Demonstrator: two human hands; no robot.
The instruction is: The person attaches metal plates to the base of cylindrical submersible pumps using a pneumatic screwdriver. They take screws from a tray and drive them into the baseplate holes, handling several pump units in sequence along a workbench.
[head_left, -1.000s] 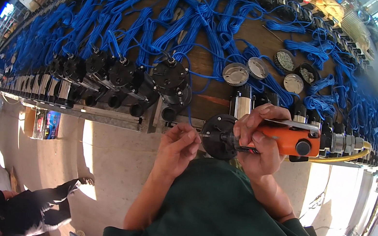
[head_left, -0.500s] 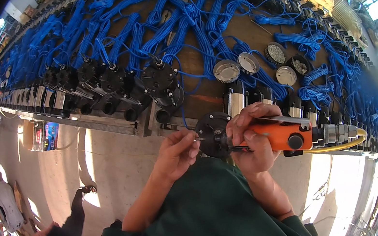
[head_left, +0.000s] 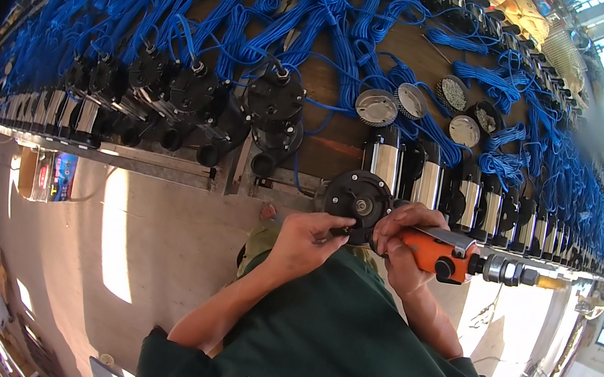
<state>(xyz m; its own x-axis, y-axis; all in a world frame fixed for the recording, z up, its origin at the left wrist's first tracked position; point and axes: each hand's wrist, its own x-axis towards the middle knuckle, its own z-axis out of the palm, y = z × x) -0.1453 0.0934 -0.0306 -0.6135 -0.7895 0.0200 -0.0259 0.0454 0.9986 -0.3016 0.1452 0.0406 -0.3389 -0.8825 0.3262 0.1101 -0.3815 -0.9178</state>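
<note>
While right hand point(head_left: 404, 244) grips orange driver point(head_left: 439, 253) | axis horizontal, tip leftward | left hand point(head_left: 308, 238) pinches pump cover point(head_left: 357, 203)

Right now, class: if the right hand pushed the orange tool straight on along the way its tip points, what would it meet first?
Probably the black round cover. The right hand aims the orange tool leftward at the cover's lower edge, close to the left hand. Whether the tip already touches is unclear.

A single head-worn fisheye view looks steeply down, close over the table point(head_left: 373, 133) edge and the floor point(head_left: 154, 237) below; straight lines bend toward its rim.
</note>
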